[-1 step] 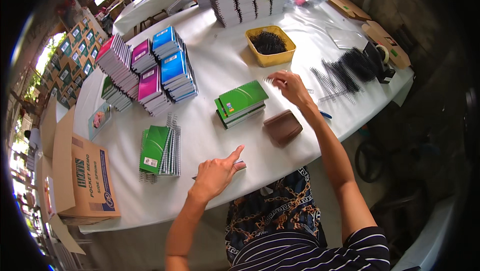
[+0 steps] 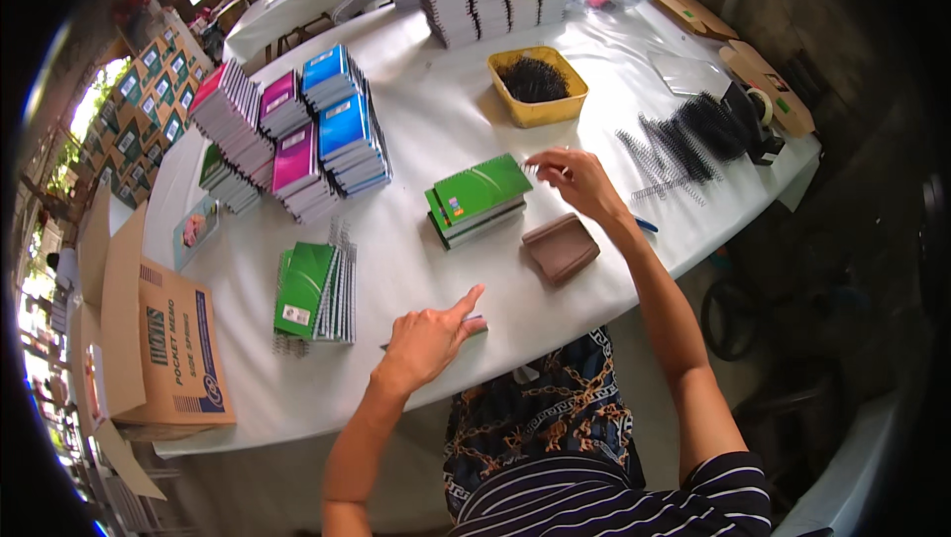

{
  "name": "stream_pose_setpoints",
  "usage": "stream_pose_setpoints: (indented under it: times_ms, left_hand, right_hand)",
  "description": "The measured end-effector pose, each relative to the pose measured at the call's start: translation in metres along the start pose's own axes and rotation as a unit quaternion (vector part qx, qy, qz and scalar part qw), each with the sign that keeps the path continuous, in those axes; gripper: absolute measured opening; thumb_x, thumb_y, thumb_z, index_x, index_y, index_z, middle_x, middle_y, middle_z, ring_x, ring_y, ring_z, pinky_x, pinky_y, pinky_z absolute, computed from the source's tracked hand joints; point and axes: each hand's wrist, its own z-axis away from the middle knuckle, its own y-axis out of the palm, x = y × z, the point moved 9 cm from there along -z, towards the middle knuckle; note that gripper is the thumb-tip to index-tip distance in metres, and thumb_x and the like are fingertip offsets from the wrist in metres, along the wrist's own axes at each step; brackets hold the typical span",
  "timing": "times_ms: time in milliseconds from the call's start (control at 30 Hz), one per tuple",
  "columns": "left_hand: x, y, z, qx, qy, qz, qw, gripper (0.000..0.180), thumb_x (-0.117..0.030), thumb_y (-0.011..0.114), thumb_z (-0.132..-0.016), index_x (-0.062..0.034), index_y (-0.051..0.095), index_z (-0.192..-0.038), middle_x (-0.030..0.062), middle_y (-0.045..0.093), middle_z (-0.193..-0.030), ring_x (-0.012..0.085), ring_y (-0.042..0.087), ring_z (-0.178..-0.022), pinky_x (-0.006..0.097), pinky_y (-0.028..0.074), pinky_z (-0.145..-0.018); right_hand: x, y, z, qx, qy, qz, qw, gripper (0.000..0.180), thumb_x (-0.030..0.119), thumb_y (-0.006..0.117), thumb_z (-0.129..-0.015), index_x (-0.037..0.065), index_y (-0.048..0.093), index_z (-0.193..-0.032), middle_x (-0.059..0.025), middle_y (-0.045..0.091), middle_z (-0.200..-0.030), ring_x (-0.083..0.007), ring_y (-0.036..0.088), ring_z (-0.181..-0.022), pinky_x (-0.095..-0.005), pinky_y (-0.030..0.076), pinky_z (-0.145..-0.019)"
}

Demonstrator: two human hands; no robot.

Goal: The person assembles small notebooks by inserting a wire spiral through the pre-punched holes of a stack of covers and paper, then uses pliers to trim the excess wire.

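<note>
At far L, an open cardboard box was seen, contents hidden. Next, a pink stack, a magenta stack & a blue stack were lined up, apparently finished. Green notebks w/ coils were piled nearer the edge; whether completed couldn't be told. By the L hand, index extended, other fingers curled, a slim item was apparently gripped, mostly hidden. Mid-table, the small green pile was placed, w/ a yellow tub of black coils beyond & a brown pouch nearby. At the pile's R end the R hand was held, fingers bent; grip couldn't be told. Far R, loose spirals were left unused, so work was judged part done.
</note>
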Motion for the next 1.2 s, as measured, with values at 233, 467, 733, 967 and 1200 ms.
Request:
stream_pose_setpoints:
  times_ms: [233, 467, 733, 967, 1200]
  left_hand:
    - [-0.001, 0.006, -0.015, 0.028, -0.043, -0.013, 0.999, 0.052, -0.041, 0.053, -0.096, -0.0204, 0.044, -0.143, 0.0097, 0.071, -0.105, 0.0347, 0.068, -0.078, 0.046, 0.054, -0.069]
    - [-0.004, 0.000, -0.016, -0.005, -0.034, -0.025, 0.999, 0.056, -0.043, 0.057, -0.094, -0.0185, 0.043, -0.143, 0.0129, 0.071, -0.085, 0.0351, 0.067, -0.066, 0.047, 0.053, -0.060]
    - [-0.005, 0.000, -0.009, -0.044, -0.007, -0.017, 0.999, 0.059, -0.045, 0.059, -0.092, -0.0180, 0.043, -0.143, 0.0119, 0.071, -0.089, 0.0345, 0.067, -0.069, 0.047, 0.053, -0.061]
    - [-0.004, -0.001, -0.012, -0.066, 0.015, -0.042, 0.997, 0.060, -0.047, 0.057, -0.092, -0.0115, 0.047, -0.139, 0.0126, 0.071, -0.091, 0.0318, 0.069, -0.069, 0.043, 0.055, -0.057]
    - [-0.002, 0.001, -0.014, -0.065, 0.011, -0.045, 0.997, 0.061, -0.047, 0.057, -0.091, -0.0120, 0.047, -0.140, 0.0124, 0.071, -0.090, 0.0320, 0.069, -0.069, 0.043, 0.055, -0.057]
  right_hand:
    - [0.071, 0.015, 0.073, 0.100, -0.010, -0.082, 0.992, 0.021, 0.000, 0.065, -0.085, 0.003, 0.070, -0.106, -0.0091, 0.067, -0.092, -0.0155, 0.063, -0.078, -0.0276, 0.050, -0.071]
    - [-0.026, -0.011, 0.102, -0.030, 0.150, 0.228, 0.962, 0.009, 0.003, 0.063, -0.082, 0.002, 0.062, -0.091, -0.0195, 0.060, -0.096, -0.0402, 0.062, -0.084, -0.0479, 0.051, -0.074]
    - [0.064, 0.020, 0.112, -0.047, -0.048, 0.156, 0.985, 0.016, -0.006, 0.059, -0.081, 0.002, 0.062, -0.095, -0.0138, 0.059, -0.092, -0.0321, 0.060, -0.079, -0.0416, 0.049, -0.071]
    - [0.069, 0.062, 0.101, 0.123, 0.000, -0.071, 0.990, 0.020, -0.003, 0.067, -0.081, 0.001, 0.067, -0.100, -0.0112, 0.062, -0.088, -0.0235, 0.061, -0.076, -0.0348, 0.049, -0.071]
    - [0.072, 0.071, 0.098, 0.141, -0.003, -0.129, 0.982, 0.020, -0.004, 0.068, -0.080, 0.002, 0.067, -0.099, -0.0100, 0.063, -0.084, -0.0208, 0.060, -0.074, -0.0340, 0.048, -0.069]
